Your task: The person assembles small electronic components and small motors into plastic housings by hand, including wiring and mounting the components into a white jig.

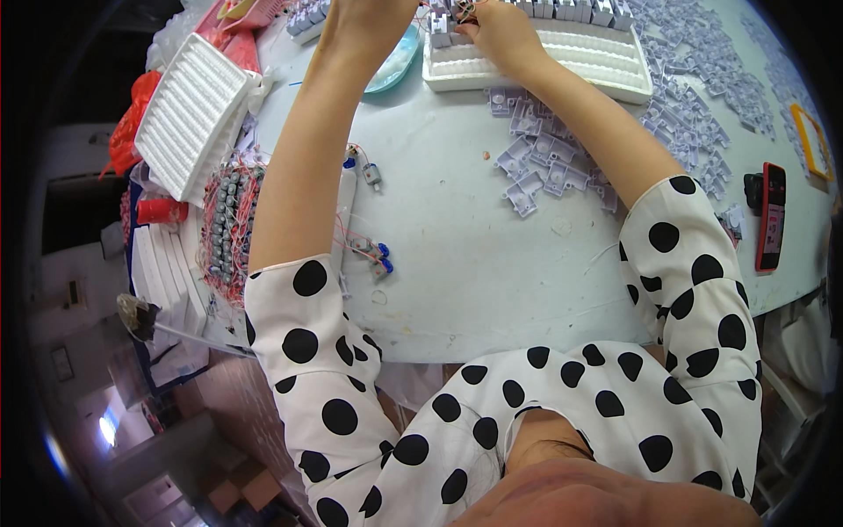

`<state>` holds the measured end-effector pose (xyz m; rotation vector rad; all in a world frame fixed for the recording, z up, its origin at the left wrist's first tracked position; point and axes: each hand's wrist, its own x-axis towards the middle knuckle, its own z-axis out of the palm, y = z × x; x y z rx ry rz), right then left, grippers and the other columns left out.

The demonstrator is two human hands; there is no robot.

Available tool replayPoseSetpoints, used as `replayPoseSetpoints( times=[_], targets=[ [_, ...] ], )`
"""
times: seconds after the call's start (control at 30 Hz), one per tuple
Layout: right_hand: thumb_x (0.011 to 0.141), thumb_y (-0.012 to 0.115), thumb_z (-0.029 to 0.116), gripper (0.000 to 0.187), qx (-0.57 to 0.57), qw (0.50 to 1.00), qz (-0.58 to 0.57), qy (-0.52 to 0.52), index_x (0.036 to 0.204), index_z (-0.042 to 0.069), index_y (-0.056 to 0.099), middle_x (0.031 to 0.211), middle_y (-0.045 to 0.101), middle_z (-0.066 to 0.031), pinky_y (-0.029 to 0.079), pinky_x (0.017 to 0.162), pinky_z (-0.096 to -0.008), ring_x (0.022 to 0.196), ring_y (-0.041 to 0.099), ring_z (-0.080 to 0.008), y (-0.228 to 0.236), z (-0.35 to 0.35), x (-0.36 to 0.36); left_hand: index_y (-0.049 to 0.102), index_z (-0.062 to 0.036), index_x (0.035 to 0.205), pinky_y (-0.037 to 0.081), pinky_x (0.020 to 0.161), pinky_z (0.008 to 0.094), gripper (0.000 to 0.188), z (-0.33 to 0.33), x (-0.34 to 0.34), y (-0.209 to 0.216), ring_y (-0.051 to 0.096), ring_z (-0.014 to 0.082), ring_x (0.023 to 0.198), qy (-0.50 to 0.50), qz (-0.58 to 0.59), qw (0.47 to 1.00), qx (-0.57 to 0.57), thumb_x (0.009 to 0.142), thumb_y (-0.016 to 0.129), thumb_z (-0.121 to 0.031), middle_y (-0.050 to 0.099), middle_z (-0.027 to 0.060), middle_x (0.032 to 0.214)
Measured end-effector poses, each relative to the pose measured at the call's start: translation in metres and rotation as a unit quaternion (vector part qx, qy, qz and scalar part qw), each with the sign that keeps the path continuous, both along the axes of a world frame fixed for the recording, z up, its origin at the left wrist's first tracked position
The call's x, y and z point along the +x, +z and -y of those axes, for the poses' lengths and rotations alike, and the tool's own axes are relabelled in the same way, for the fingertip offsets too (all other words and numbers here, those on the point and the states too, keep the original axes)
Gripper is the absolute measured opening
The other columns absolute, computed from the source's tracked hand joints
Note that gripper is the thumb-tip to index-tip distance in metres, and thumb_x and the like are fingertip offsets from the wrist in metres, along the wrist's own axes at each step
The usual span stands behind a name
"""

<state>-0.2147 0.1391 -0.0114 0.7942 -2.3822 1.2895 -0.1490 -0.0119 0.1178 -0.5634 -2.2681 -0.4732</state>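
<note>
At the top edge my right hand reaches over a white foam tray. Its thumb and fingers are closed around a small part with thin wires, partly hidden by the fingers. Grey-white plastic housings stand in a row along the tray's far side. My left hand is left of the tray, its fingers cut off by the upper edge, so what it holds is not visible. Below my right forearm lie loose pale plastic housings.
A teal bowl sits beside my left forearm. Bundled small motors with red wires lie at left, near another foam tray and a red bag. Several loose motors lie nearby. A red phone stands at right.
</note>
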Motion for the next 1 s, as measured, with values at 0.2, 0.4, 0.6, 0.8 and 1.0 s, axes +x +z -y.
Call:
replayPoseSetpoints(
  times=[0.2, 0.4, 0.6, 0.8, 1.0],
  targets=[
    [0.080, 0.068, 0.009, 0.012, 0.051, 0.998, -0.038, -0.027, 0.078, -0.001, 0.075, 0.078, 0.069, -0.0256, 0.054, 0.074, -0.0473, 0.078, 0.070, -0.0408, -0.004, 0.001, -0.006, 0.067, 0.0032, 0.116, 0.052, 0.083, 0.0420, 0.031, -0.004, 0.002, -0.003, 0.065, 0.0374, 0.094, 0.018, 0.013, 1.000, -0.001, 0.088, 0.072, -0.007, 0.065, 0.0210, 0.103],
    [0.079, 0.066, 0.008, 0.012, 0.121, 0.992, 0.003, -0.044, 0.078, -0.001, 0.074, 0.079, 0.068, -0.0265, 0.054, 0.074, -0.0496, 0.080, 0.070, -0.0420, 0.002, 0.017, -0.014, 0.068, 0.0020, 0.117, 0.052, 0.083, 0.0412, 0.031, 0.000, 0.007, 0.002, 0.066, 0.0365, 0.095, 0.038, 0.004, 0.999, -0.035, 0.088, 0.072, -0.009, 0.067, 0.0204, 0.106],
    [0.080, 0.066, 0.010, 0.012, 0.149, 0.987, -0.032, -0.048, 0.078, 0.001, 0.074, 0.081, 0.070, -0.0250, 0.056, 0.074, -0.0492, 0.081, 0.071, -0.0411, -0.004, 0.023, -0.028, 0.068, 0.0012, 0.117, 0.051, 0.086, 0.0403, 0.032, -0.006, 0.012, 0.008, 0.066, 0.0357, 0.099, 0.052, 0.007, 0.997, -0.049, 0.089, 0.072, -0.012, 0.068, 0.0195, 0.109],
    [0.082, 0.066, 0.013, 0.014, 0.194, 0.980, -0.022, -0.046, 0.080, 0.003, 0.075, 0.087, 0.072, -0.0237, 0.056, 0.076, -0.0477, 0.084, 0.072, -0.0392, 0.004, 0.023, -0.027, 0.068, 0.0008, 0.117, 0.051, 0.087, 0.0427, 0.031, -0.005, 0.011, 0.004, 0.065, 0.0372, 0.099, 0.068, 0.000, 0.997, -0.040, 0.088, 0.071, -0.011, 0.067, 0.0210, 0.110],
    [0.085, 0.074, 0.021, 0.031, 0.171, 0.983, -0.066, 0.006, 0.110, 0.002, 0.072, 0.103, 0.072, -0.0194, 0.053, 0.085, -0.0466, 0.096, 0.068, -0.0378, -0.023, -0.017, -0.031, 0.067, 0.0011, 0.119, 0.051, 0.087, 0.0445, 0.032, -0.004, -0.002, 0.002, 0.065, 0.0381, 0.096, 0.099, 0.078, 0.992, 0.027, 0.089, 0.069, -0.008, 0.066, 0.0237, 0.112]
  ],
)
